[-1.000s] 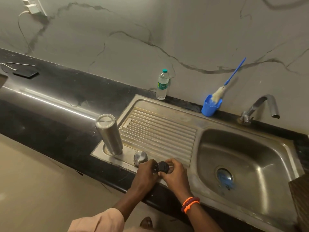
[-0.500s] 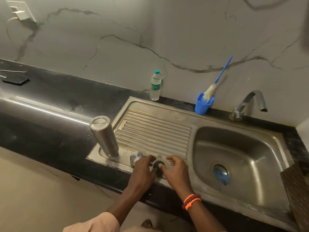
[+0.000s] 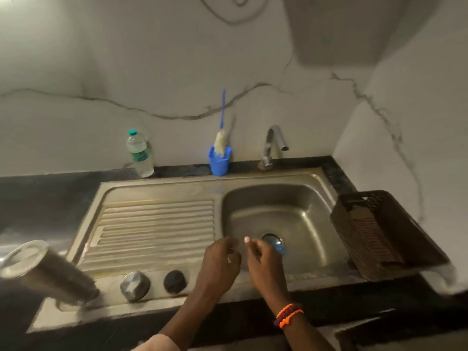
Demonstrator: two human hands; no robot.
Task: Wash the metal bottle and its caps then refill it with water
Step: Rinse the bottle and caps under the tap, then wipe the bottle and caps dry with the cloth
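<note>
Both hands, left hand [image 3: 219, 259] and right hand [image 3: 263, 262], hovered loosely curled, holding nothing, at 3 o'clock from the black cap [image 3: 175, 281] and metal cap [image 3: 134, 286].

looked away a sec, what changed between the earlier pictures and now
Both hands let go of the small black round cap, now lying on the steel drainboard beside the round silver metal cap. The left hand and right hand moved right over the sink basin, apparently holding nothing. The upside-down metal bottle stayed put.
</note>
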